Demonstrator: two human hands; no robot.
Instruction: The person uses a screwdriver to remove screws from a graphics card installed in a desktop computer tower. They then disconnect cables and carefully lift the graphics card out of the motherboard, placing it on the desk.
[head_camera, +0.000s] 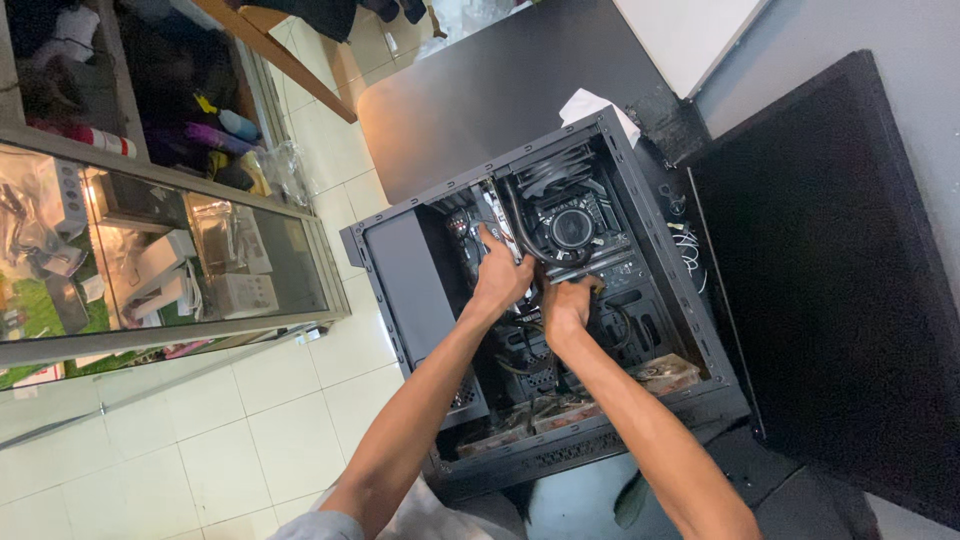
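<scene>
An open dark computer case lies on its side on a grey table, its inside facing me. A round black cooler pump with black hoses sits on the board inside. My left hand reaches into the case and presses on a long card or bracket beside the hoses. My right hand is just to its right, fingers curled around the hoses or a part beneath them. What exactly each hand grips is hidden by the fingers.
A large black side panel lies to the right of the case. A glass display cabinet with boxes stands at left on a white tiled floor. A white cloth lies behind the case.
</scene>
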